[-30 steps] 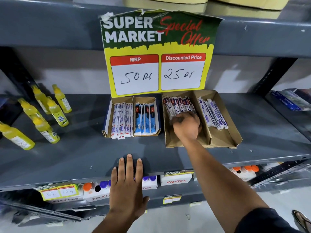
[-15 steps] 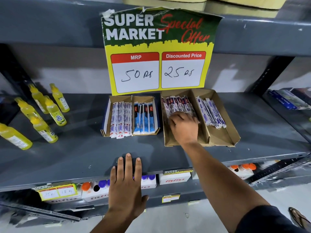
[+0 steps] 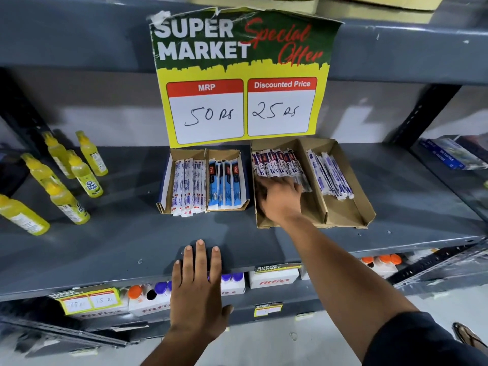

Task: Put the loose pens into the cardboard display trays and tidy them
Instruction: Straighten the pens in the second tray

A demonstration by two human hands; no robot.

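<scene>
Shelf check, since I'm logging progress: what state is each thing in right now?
Left hand: flat on the shelf edge, holding nothing.
Right hand: in the right tray, on the pens.
Right tray: open, front half bare.
Left tray: filled, pens overhanging its front.
Yellow bottles: capped, standing.
Price sign: top edge torn.

Right hand (image 3: 280, 198) reaches into left compartment of right tray (image 3: 343, 215), fingers spread on packed pens (image 3: 277, 161). Its other compartment holds more pens (image 3: 331, 174), leaning back. Left hand (image 3: 198, 289) flat on shelf (image 3: 118, 233) edge, fingers straight. Left tray (image 3: 165, 207) holds two neat rows. Yellow bottles (image 3: 79, 175) at left. Price sign (image 3: 241, 75) hangs above trays.
</scene>
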